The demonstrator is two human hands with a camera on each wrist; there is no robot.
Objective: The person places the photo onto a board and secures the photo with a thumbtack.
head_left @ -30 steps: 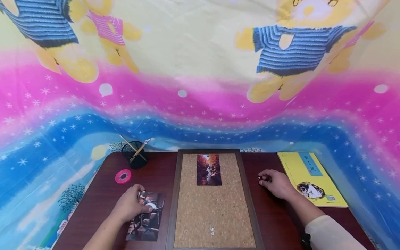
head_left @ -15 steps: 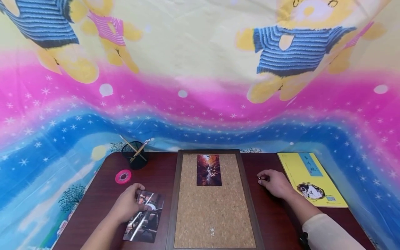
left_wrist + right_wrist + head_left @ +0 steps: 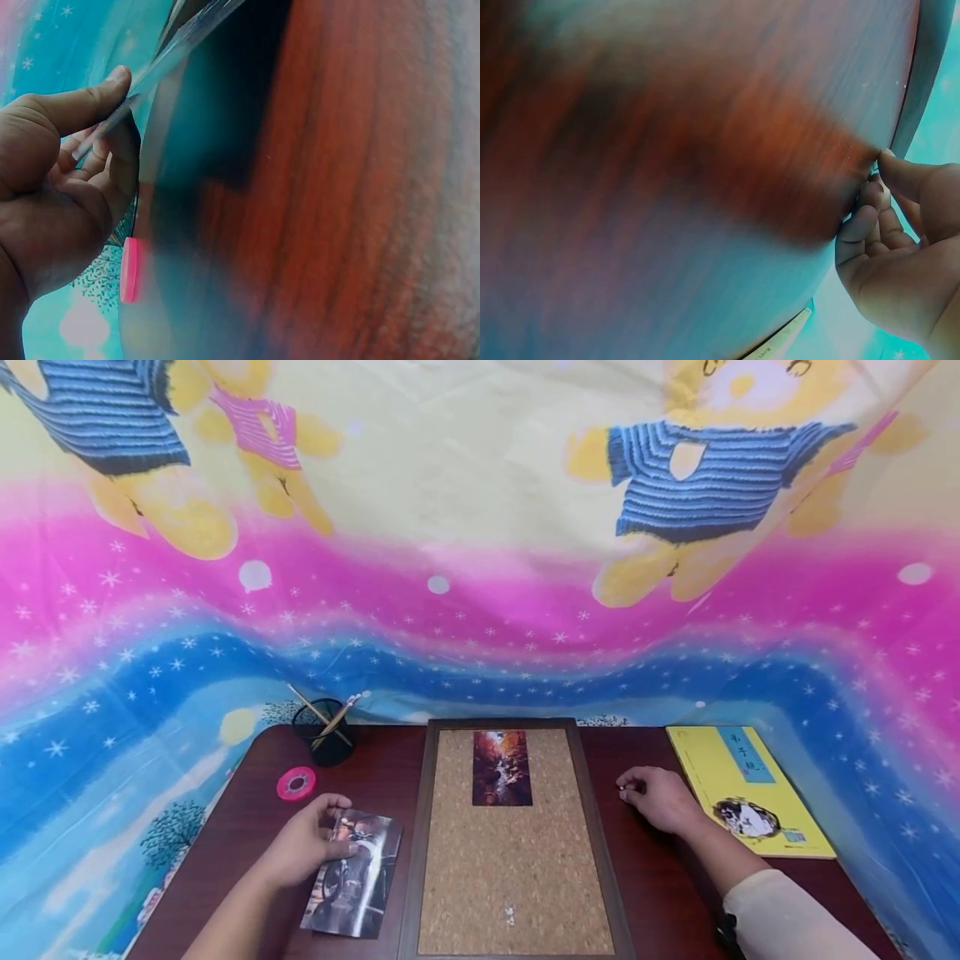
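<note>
My left hand (image 3: 303,843) pinches the left edge of a dark glossy photo (image 3: 352,881), which sits tilted just left of the cork board (image 3: 517,868). In the left wrist view the thumb (image 3: 82,101) presses on top of the photo's edge (image 3: 176,46) with the fingers curled beneath. Pinned near the board's top is an autumn-coloured photo (image 3: 502,767). My right hand (image 3: 660,797) rests on the table right of the board. Its fingers (image 3: 870,214) are curled, thumb against fingertips, around something small and pale that I cannot make out.
A pink tape roll (image 3: 296,783) and a black pen cup (image 3: 324,733) stand at the back left of the dark wooden table (image 3: 645,877). A yellow book (image 3: 750,789) lies at the right. A tiny white bit (image 3: 509,912) sits low on the cork. Patterned cloth hangs behind.
The left hand has raised the dark photo's edge off the table and shifted it slightly toward the board. The right hand has stayed almost still.
</note>
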